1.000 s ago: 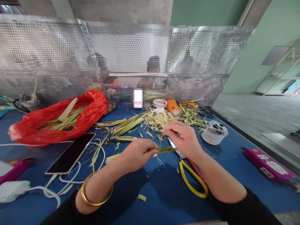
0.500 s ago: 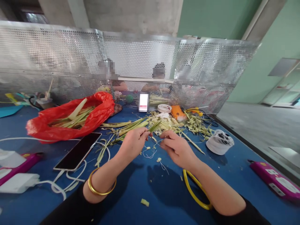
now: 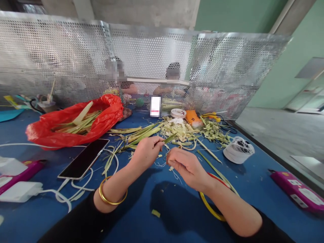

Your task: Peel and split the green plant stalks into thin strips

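Note:
My left hand point(image 3: 148, 151) is closed in a pinch on a green leaf strip point(image 3: 170, 138), whose pointed end sticks out to the right. Beside it, slightly lower, my right hand point(image 3: 186, 165) has its fingertips pressed together; what lies between them is hidden. Thin white thread point(image 3: 160, 164) lies on the blue table just below the hands. A long green strip point(image 3: 215, 170) runs behind my right wrist. Partly under my right forearm is a yellow ring point(image 3: 211, 209) with a red part. Dry husk strips point(image 3: 144, 134) and a pile of pale shreds point(image 3: 174, 128) lie beyond the hands.
A red plastic bag point(image 3: 37, 133) of husks and a phone point(image 3: 84, 160) with white cables are at left. A white cord spool point(image 3: 235, 153) and a purple power strip point(image 3: 295, 190) stand at right. A perforated metal screen point(image 3: 149, 50) borders the back; people sit behind it.
My right hand has moved slightly down and left, its fingers now closed together. A long green strip now shows by my right wrist. The left hand still pinches the leaf strip.

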Motion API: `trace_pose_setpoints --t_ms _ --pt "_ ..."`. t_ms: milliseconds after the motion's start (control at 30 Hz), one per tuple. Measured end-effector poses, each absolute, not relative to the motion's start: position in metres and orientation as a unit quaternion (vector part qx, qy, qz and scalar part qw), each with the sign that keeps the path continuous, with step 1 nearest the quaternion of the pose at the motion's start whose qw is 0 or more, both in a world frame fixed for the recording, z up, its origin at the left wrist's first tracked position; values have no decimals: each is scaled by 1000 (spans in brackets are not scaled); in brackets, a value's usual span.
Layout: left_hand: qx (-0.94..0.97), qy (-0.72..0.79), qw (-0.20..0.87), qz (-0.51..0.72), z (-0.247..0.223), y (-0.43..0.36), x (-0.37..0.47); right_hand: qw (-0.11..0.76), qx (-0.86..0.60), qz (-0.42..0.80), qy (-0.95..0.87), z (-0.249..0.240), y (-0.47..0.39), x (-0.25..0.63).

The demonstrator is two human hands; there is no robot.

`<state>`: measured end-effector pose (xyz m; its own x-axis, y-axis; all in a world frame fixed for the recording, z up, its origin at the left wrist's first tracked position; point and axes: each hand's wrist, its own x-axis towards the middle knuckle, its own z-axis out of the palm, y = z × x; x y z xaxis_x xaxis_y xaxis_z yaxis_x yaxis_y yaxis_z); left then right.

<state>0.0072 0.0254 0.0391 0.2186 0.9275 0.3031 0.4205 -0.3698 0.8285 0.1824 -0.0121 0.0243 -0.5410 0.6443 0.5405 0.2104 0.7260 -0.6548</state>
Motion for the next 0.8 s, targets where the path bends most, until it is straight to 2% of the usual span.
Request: trace_pose_setpoints --t_ms 133,233,333,433,533,667,800 --pt "788 468 221 334 33 21 14 396 -231 291 -840 31 -13 184" --pt "841 438 187 257 31 16 18 428 -252 366 -787 34 -7 189" --pt "875 387 196 215 36 13 18 481 -299 515 -643 34 5 199" --pt "887 332 253 196 46 11 15 478 -305 686 -456 30 19 209" --pt "869 323 314 206 54 10 13 448 -299 773 -335 20 29 212" --pt "811 368 375 258 56 10 12 436 -296 794 -302 9 32 205" --pt "751 448 352 335 50 13 12 454 -282 786 -310 9 19 189"
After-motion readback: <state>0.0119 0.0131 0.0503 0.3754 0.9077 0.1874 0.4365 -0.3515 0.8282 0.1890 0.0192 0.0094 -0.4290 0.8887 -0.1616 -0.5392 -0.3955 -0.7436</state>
